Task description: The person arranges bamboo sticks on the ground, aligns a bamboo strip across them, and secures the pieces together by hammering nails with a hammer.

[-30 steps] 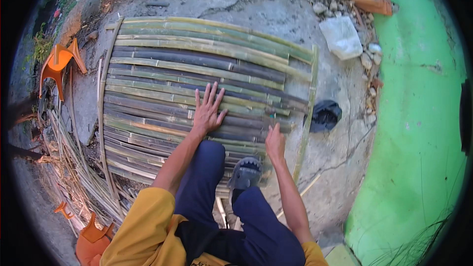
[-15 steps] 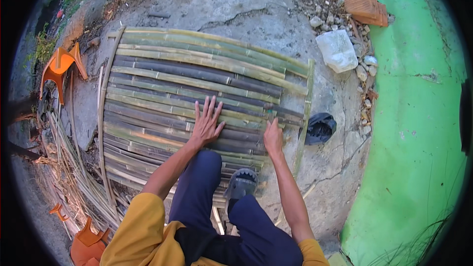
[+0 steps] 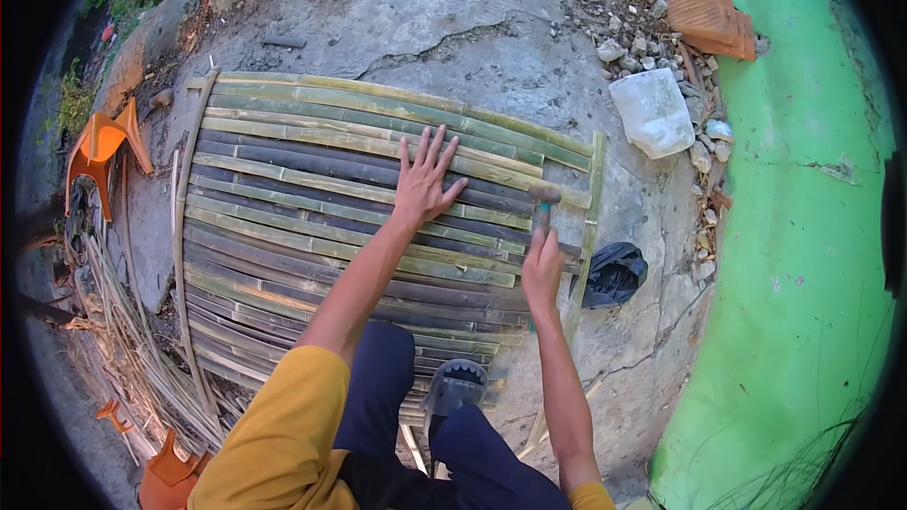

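Split bamboo slats (image 3: 378, 197), some green and some dark, lie side by side as a panel across upright bamboo poles. My left hand (image 3: 424, 191) rests open on the slats in the upper middle, fingers spread and pointing away from me. My right hand (image 3: 542, 269) is closed round the handle of a hammer (image 3: 543, 212) with a teal grip. The hammer's head is at the right ends of the slats, close to the right pole (image 3: 590, 198); I cannot tell whether it touches them. My sandalled foot (image 3: 457, 385) is at the panel's near edge.
A black plastic bag (image 3: 614, 274) lies just right of the panel. Beyond it are a white block (image 3: 652, 113), rubble and orange tiles (image 3: 707, 21) beside a green strip (image 3: 784, 255). At left are a broken orange plastic chair (image 3: 97, 156) and loose bamboo strips (image 3: 142, 345).
My left hand has slid away from me and rightward over the slats. The hammer in my right hand now shows more of its handle and has shifted slightly right. The view has tilted a little.
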A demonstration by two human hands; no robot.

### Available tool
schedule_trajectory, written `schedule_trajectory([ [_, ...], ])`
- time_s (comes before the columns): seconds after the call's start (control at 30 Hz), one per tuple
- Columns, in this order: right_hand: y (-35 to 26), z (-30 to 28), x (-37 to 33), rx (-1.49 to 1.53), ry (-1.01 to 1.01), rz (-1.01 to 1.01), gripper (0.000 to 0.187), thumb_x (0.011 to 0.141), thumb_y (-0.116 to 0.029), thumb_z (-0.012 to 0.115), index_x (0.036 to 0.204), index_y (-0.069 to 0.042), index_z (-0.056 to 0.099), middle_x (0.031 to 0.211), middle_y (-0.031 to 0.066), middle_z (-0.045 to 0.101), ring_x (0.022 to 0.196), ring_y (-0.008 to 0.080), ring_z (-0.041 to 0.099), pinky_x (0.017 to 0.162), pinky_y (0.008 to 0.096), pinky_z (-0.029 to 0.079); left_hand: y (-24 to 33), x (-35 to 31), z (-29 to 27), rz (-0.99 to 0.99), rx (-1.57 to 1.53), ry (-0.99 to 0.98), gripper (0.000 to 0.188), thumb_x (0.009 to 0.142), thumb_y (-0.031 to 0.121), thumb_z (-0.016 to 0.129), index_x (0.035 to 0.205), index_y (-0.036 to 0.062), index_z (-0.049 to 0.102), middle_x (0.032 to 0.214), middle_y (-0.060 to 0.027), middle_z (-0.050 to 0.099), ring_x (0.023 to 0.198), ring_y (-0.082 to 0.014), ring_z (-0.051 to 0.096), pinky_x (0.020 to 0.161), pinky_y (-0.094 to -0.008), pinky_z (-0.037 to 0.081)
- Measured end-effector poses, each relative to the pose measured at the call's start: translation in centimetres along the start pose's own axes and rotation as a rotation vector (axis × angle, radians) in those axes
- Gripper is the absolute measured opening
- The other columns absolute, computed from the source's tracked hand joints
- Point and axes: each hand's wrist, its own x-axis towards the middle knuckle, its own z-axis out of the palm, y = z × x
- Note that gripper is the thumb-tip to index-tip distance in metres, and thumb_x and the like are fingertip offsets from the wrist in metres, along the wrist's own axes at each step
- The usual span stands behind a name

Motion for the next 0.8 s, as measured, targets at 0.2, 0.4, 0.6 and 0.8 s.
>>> schedule_trajectory([
  [0.2,1.1,4.5,5.1,-0.146,0.000,-0.021,0.031,0.112,-0.031,0.047,0.109,0.000,0.051,0.075,0.0330,0.064,0.072,0.0563,0.064,0.058,0.0624,0.042,0.6,0.0,0.1,-0.007,-0.001,-0.034,0.085,0.100,0.062,0.051,0.168,0.0176,0.025,0.177,-0.0107,0.016,0.163,-0.0342,0.011,0.128,-0.0642,0.003],
  [0.4,-0.8,4.5,6.6,-0.095,-0.148,-0.018,0.033,0.111,-0.032,0.047,0.109,0.000,0.052,0.078,0.0346,0.066,0.076,0.0570,0.066,0.060,0.0643,0.046,-1.1,-0.5,0.6,-0.013,0.025,-0.021,0.085,0.099,0.063,0.051,0.168,0.0186,0.027,0.177,-0.0097,0.015,0.163,-0.0339,0.011,0.127,-0.0652,0.004],
  [0.6,0.5,4.9,5.5,-0.269,-0.162,-0.022,0.031,0.110,-0.029,0.050,0.105,0.001,0.054,0.078,0.0345,0.067,0.079,0.0567,0.066,0.064,0.0643,0.048,0.1,0.3,0.1,-0.005,-0.004,0.002,0.086,0.098,0.062,0.052,0.167,0.0177,0.028,0.176,-0.0098,0.017,0.163,-0.0339,0.011,0.127,-0.0661,0.004],
  [0.8,-4.7,3.5,9.2,-0.009,-0.017,-0.021,0.032,0.112,-0.030,0.046,0.103,0.000,0.055,0.079,0.0340,0.064,0.076,0.0552,0.064,0.062,0.0599,0.043,-0.9,-0.5,-0.1,-0.023,0.023,-0.055,0.086,0.100,0.062,0.050,0.168,0.0167,0.026,0.176,-0.0108,0.016,0.163,-0.0347,0.010,0.127,-0.0659,0.002],
])
